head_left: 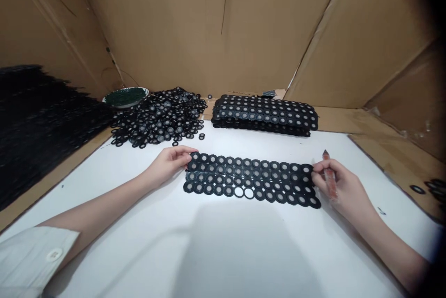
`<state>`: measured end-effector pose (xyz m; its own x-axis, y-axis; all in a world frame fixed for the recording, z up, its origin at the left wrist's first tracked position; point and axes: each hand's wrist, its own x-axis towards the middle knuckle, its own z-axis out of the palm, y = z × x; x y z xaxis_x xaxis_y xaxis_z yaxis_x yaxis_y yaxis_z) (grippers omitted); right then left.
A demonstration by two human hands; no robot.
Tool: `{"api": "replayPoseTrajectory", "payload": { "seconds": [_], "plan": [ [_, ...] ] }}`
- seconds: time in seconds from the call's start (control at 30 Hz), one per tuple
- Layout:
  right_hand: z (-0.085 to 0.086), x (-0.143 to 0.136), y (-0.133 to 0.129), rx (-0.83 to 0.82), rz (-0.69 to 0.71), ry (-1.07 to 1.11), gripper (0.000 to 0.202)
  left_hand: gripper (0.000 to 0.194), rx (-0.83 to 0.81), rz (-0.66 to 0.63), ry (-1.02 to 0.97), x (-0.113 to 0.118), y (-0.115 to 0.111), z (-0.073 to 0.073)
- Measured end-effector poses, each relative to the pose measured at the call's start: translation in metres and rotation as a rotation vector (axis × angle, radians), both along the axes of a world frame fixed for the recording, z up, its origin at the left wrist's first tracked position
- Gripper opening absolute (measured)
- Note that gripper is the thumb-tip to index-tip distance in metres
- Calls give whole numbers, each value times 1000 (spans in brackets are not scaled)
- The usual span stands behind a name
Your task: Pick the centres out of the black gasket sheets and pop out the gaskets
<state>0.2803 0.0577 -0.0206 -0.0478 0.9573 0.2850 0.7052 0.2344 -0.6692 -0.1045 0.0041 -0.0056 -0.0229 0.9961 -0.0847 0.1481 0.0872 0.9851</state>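
A long black sheet of joined rings [251, 179] with grey mesh centres lies flat on the white table [223, 242]. Two rings near its front middle are punched out and show white. My left hand [169, 162] pinches the sheet's left end. At the sheet's right end my right hand [336, 185] touches the edge while gripping a reddish pointed tool [329, 181].
A stack of the same ring sheets [265, 114] lies behind. A heap of loose black rings [160, 119] sits at the back left beside a green dish [126, 97]. A dark pile [38, 121] fills the left side. Cardboard walls [223, 28] surround the table.
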Motion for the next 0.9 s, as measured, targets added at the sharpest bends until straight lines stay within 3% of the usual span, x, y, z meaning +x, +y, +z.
{"api": "replayPoseTrajectory", "payload": {
  "seconds": [0.53, 0.67, 0.9],
  "plan": [
    [-5, -1, 5, -4, 14, 2, 14, 19, 48, -24, 64, 3, -4, 4],
    [-8, 1, 5, 8, 35, 17, 13, 16, 69, -2, 99, 6, -6, 7],
    [-3, -6, 3, -132, 77, 88, 18, 9, 129, 106, 187, 8, -8, 12]
  ]
}}
